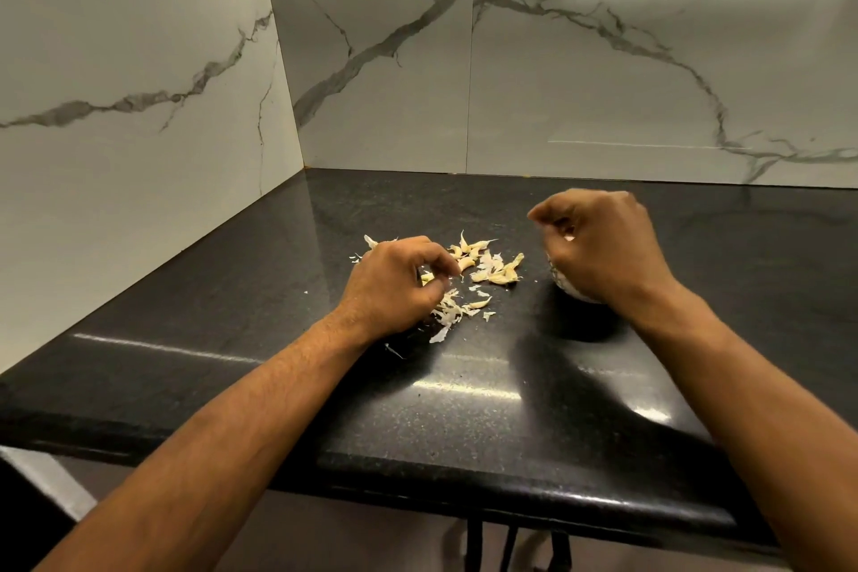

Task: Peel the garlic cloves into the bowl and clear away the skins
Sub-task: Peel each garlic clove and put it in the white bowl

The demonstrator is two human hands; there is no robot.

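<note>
head view: left hand (394, 281) pinches garlic skins (448, 309); right hand (599, 242) curled over bowl (568, 286).

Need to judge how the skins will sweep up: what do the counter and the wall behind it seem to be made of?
The counter looks like polished black granite or similar stone: fine pale speckles and sharp streaks of reflected light. The wall looks like glossy white marble-look tile or slab: grey veins, a straight vertical seam, faint reflections. Real marble or printed tile, I cannot tell. The garlic skins look thin, dry and papery.
</note>
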